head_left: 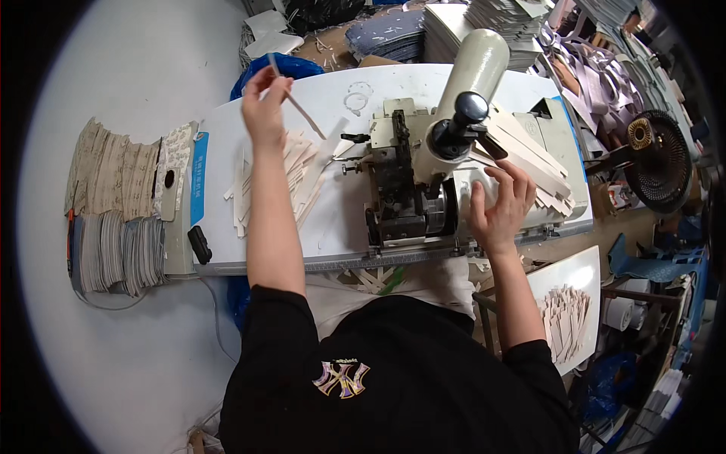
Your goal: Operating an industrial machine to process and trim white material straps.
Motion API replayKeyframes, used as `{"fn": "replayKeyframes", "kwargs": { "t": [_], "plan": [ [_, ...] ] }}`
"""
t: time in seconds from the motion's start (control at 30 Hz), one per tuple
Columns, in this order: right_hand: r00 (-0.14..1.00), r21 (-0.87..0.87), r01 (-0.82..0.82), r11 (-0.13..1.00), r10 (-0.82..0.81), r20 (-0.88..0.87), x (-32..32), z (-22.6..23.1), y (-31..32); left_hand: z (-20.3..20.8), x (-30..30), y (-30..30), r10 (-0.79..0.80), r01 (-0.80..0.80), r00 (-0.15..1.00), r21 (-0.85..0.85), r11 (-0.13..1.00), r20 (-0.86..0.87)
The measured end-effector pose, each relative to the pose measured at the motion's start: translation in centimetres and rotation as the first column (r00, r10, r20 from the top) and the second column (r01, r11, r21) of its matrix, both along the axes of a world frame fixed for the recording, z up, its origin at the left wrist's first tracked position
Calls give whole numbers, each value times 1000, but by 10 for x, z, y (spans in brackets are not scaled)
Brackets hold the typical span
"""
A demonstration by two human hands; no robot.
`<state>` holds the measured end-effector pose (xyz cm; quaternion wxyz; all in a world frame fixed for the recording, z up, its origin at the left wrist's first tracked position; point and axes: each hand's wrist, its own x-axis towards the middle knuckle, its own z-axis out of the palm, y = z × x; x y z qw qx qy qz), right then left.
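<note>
My left hand is raised over the far left of the white table, its fingers closed on a thin, pale strip that slants down to the right. Below it, a loose pile of cream strips lies left of the machine. The industrial machine has a dark metal head and a cream cylindrical arm. On its right side my right hand hovers or rests at the pale bed, fingers apart. Just beyond those fingers lies a second bunch of wider cream strips; whether the fingertips touch them I cannot tell.
Stacked fabric-like sheets stand at the left. A blue bag hangs behind the table, with more stacks beyond. To the right are a black fan and a lower white board bearing strips.
</note>
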<state>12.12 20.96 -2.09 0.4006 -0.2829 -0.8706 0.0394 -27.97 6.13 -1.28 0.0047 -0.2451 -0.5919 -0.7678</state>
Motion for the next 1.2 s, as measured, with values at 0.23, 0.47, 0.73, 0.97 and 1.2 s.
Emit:
{"fn": "replayKeyframes", "kwargs": {
  "t": [0.23, 0.47, 0.73, 0.97, 1.2],
  "plan": [
    [993, -41, -94, 995, 91, -68, -3, 0, 2, 91, 152, -91, -413, 209, 838, -490, 846, -356],
    [951, -264, -304, 915, 307, -30, -3, 8, -28, 38, 210, -74, -527, 7, 728, -764, 645, -438],
    [951, -350, -261, 900, 303, 69, -18, 17, -36, 22, 215, -47, -562, 61, 718, -767, 639, -411],
    [956, -325, -286, 901, 293, -27, 1, 25, -5, 7, 221, -48, -452, 25, 777, -696, 717, -438],
    [977, -479, -196, 856, 130, -167, 84, 42, 43, -3, 227, -51, -374, 43, 831, -622, 782, -412]
  ]
}}
